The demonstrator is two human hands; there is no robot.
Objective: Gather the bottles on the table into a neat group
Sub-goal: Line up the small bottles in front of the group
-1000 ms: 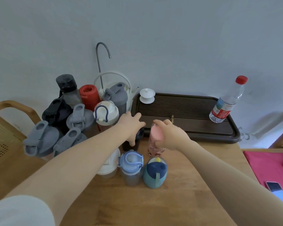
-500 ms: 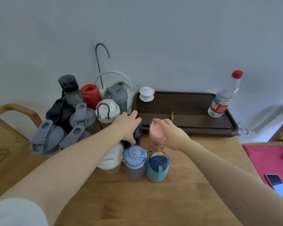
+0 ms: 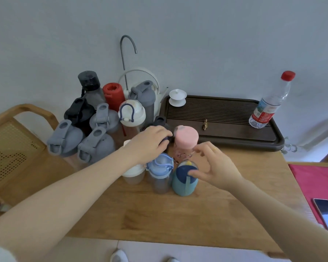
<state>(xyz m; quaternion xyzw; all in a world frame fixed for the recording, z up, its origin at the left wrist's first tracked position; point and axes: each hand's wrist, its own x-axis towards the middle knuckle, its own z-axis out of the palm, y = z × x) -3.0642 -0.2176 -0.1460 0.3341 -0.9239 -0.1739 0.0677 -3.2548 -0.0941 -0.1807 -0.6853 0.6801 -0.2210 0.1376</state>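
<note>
While the big wooden table (image 3: 187, 214) takes up most of what I can see, the landmark I'd go by is the dark tea tray (image 3: 235, 133) at the back right, so everything below is relative to that. Left of the tray is the main cluster of bottles (image 3: 102, 120), mostly grey sport-lid ones plus a red one, packed tight and all standing upright with their long axes vertical, lids up. The odd one out is the clear water bottle (image 3: 269, 103) with the red cap, standing on the tray's far right end, well apart from the group, so I'd guess that one hasn't been gathered yet. Just in front of the tray's left corner stands the pink-capped bottle (image 3: 186, 140), upright, cap pointing straight up. What changed: half a second ago the right hand (image 3: 216, 167) was wrapped around that pink cap, and now it's let go, fingers spread wide and holding nothing, thumb brushing the teal and navy bottle (image 3: 185, 176) in front. So the pink one looks placed, touching or almost touching its neighbours. The left hand (image 3: 150, 142) is curled down over a dark bottle (image 3: 160, 121) right beside the pink one, seemingly gripping its lid.
</note>
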